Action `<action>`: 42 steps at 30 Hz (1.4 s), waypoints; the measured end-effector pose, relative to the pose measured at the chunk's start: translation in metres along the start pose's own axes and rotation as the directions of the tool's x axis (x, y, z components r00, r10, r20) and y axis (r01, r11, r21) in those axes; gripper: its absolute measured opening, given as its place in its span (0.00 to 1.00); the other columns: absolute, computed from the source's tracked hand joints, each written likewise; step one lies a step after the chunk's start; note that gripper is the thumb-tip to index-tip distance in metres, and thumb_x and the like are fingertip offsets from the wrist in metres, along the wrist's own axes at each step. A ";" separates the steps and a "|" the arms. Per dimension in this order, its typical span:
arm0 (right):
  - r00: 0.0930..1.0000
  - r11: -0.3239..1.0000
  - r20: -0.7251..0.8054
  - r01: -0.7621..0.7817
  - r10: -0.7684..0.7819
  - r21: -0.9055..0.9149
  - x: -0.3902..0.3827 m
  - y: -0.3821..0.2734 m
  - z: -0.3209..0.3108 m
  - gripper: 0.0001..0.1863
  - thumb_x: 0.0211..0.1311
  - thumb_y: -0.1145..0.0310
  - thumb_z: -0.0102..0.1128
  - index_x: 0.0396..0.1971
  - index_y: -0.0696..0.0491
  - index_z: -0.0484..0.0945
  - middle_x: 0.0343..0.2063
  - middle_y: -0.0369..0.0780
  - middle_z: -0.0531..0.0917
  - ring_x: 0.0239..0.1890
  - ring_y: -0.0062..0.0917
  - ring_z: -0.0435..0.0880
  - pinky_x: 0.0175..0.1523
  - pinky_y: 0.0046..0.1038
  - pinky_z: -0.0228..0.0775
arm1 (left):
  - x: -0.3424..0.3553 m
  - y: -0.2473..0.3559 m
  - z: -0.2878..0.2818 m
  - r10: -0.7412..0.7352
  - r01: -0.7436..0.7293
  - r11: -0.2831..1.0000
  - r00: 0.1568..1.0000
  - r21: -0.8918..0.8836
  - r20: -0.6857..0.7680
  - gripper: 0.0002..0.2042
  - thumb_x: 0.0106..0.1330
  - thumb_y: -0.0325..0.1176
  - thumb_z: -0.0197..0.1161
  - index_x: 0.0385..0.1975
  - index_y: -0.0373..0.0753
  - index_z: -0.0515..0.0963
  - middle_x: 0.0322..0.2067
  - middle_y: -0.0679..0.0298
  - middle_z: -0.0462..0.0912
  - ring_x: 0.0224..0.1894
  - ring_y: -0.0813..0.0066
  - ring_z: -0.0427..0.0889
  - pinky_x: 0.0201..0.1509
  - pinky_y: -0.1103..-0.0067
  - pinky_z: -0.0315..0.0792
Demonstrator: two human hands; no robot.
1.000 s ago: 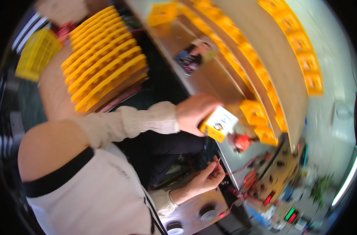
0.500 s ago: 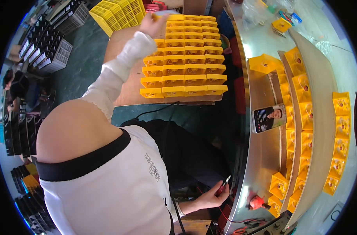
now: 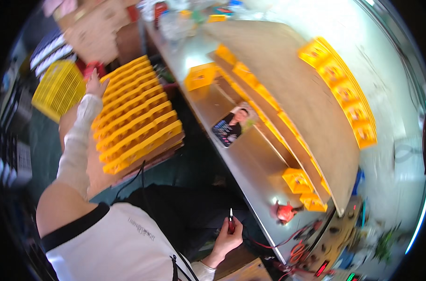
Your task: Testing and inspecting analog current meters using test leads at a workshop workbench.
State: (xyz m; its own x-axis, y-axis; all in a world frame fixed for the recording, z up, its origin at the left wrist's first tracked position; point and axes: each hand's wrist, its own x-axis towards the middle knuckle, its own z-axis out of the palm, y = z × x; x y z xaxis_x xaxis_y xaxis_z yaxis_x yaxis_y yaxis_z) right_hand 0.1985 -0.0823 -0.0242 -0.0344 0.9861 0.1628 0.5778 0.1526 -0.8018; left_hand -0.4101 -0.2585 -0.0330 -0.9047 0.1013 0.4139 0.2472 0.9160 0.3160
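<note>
My left hand [image 3: 96, 86] is stretched out to the far left end of a block of yellow plastic housings [image 3: 137, 114], standing in tight rows on a brown board. Its fingers look extended and apart at the housings' edge; blur hides whether they touch. Low in the middle, my right hand [image 3: 228, 241] is closed around a small red tool [image 3: 231, 225] with a pointed metal tip directed upward. The tool's exact kind is not clear.
Right of me runs a metal bench with a phone [image 3: 233, 124], wooden strips of yellow housings [image 3: 297, 181], a red object [image 3: 285, 213] and red-handled scissors [image 3: 297, 253]. Another housing row [image 3: 346, 93] lies farther right. A yellow crate [image 3: 59, 89] stands far left.
The view has swung to the right. My left hand held something pale and flat at the far edge; now its fingers are spread. My right hand still holds the red tool, tip now upright.
</note>
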 end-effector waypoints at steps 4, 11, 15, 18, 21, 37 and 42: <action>0.998 0.998 0.026 0.052 -0.052 0.026 0.009 -0.007 0.006 0.09 0.57 0.75 0.68 0.38 0.59 0.82 0.24 0.38 0.83 0.23 0.16 0.76 0.30 0.20 0.70 | -0.084 0.187 -0.063 0.588 -0.578 0.501 0.773 -0.644 -0.237 0.23 0.59 0.37 0.69 0.54 0.36 0.75 0.48 0.52 0.79 0.50 0.61 0.79 0.55 0.72 0.72; 0.993 0.996 -0.092 0.084 -0.081 0.029 -0.005 -0.012 -0.016 0.10 0.57 0.76 0.68 0.39 0.61 0.82 0.24 0.38 0.84 0.24 0.13 0.78 0.30 0.17 0.70 | -0.264 0.322 -0.063 0.623 -0.627 0.698 0.770 -0.347 -0.139 0.56 0.40 0.69 0.68 0.67 0.36 0.58 0.50 0.48 0.70 0.52 0.49 0.69 0.50 0.58 0.62; 0.996 1.000 -0.092 -0.004 0.006 0.017 -0.016 0.008 -0.029 0.10 0.57 0.75 0.69 0.39 0.61 0.82 0.25 0.38 0.85 0.26 0.15 0.80 0.32 0.17 0.71 | -0.268 0.322 -0.049 0.577 -0.561 0.747 0.814 -0.357 -0.073 0.52 0.42 0.57 0.72 0.66 0.35 0.57 0.47 0.52 0.72 0.51 0.53 0.70 0.52 0.59 0.60; 0.997 1.000 -0.081 -0.002 0.002 -0.007 -0.015 0.025 -0.035 0.10 0.57 0.75 0.69 0.39 0.61 0.82 0.25 0.39 0.85 0.26 0.16 0.80 0.32 0.18 0.72 | -0.252 0.312 -0.041 0.525 -0.527 0.776 0.844 -0.347 -0.110 0.51 0.41 0.52 0.73 0.66 0.36 0.57 0.48 0.54 0.73 0.51 0.54 0.71 0.52 0.59 0.59; 0.995 1.000 -0.095 0.009 -0.010 -0.013 -0.008 0.033 -0.040 0.10 0.57 0.75 0.68 0.39 0.61 0.81 0.25 0.40 0.85 0.26 0.17 0.80 0.32 0.19 0.72 | -0.221 0.300 -0.028 0.458 -0.472 0.835 0.881 -0.283 -0.118 0.52 0.40 0.55 0.73 0.66 0.38 0.58 0.48 0.56 0.74 0.50 0.56 0.72 0.51 0.61 0.58; 0.983 0.980 0.050 0.180 -0.176 -0.088 0.012 0.015 -0.015 0.10 0.49 0.70 0.73 0.31 0.55 0.83 0.21 0.41 0.82 0.22 0.34 0.82 0.28 0.31 0.74 | -0.088 0.501 -0.169 0.718 -0.925 -0.059 0.222 -0.376 -0.660 0.15 0.56 0.35 0.69 0.42 0.37 0.81 0.40 0.56 0.81 0.47 0.60 0.78 0.50 0.65 0.72; 0.967 0.967 0.059 0.250 -0.247 -0.045 0.014 0.000 -0.009 0.09 0.49 0.73 0.73 0.29 0.57 0.83 0.20 0.41 0.82 0.21 0.28 0.83 0.28 0.25 0.73 | -0.059 0.630 -0.130 0.867 -0.887 0.462 0.449 0.010 -0.215 0.23 0.58 0.47 0.67 0.50 0.42 0.78 0.52 0.52 0.76 0.62 0.62 0.67 0.60 0.55 0.63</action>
State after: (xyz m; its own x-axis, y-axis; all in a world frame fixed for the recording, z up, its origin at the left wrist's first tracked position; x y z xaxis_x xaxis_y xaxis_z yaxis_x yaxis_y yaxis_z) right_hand 0.2049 -0.0688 -0.0165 -0.2239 0.9200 0.3216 0.5871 0.3907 -0.7090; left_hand -0.1562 0.2625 0.2529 -0.1173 0.7561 0.6438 0.9129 0.3373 -0.2297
